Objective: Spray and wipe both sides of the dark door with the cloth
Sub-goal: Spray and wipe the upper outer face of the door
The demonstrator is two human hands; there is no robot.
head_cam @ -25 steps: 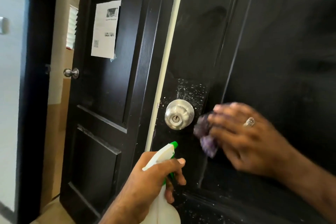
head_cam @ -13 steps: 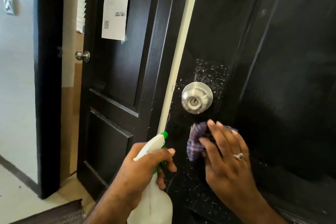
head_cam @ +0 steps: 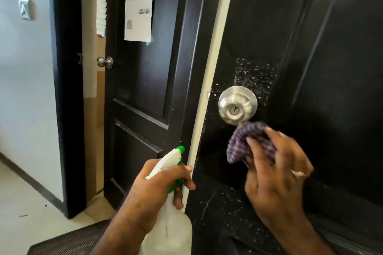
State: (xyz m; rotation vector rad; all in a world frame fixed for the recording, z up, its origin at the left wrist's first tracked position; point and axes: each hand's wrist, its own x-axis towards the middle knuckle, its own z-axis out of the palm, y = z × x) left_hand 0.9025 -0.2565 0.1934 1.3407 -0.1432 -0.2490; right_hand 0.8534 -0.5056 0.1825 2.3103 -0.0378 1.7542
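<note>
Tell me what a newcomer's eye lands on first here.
First the silver door knob on the dark door, ringed above and to its right by spray droplets. Just below it the right hand presses a bunched purple cloth to the door. At bottom centre the left hand holds a white spray bottle with a green nozzle.

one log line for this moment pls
left hand: grips white spray bottle | right hand: presses purple striped cloth on dark door below round silver knob | droplets unwiped
</note>
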